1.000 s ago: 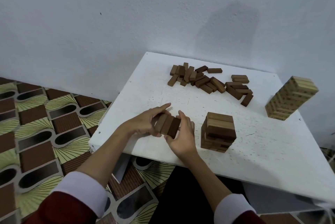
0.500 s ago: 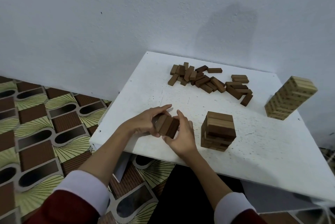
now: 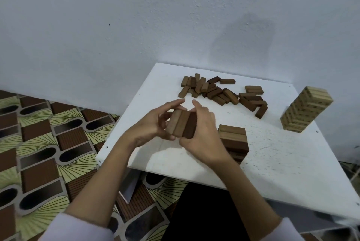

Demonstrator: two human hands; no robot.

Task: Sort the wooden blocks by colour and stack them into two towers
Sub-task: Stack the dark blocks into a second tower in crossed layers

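Abutting pale wall [image 3: 175, 16], white table [image 3: 282, 172]

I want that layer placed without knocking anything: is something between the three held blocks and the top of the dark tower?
Only the right hand itself: it lies between the three held blocks and the dark tower. No loose block stands between them.

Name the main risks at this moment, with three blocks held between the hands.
The three dark blocks are only squeezed side by side between left hand and right hand; one could slip out. The right hand sits right beside the dark tower and might knock it while placing them.
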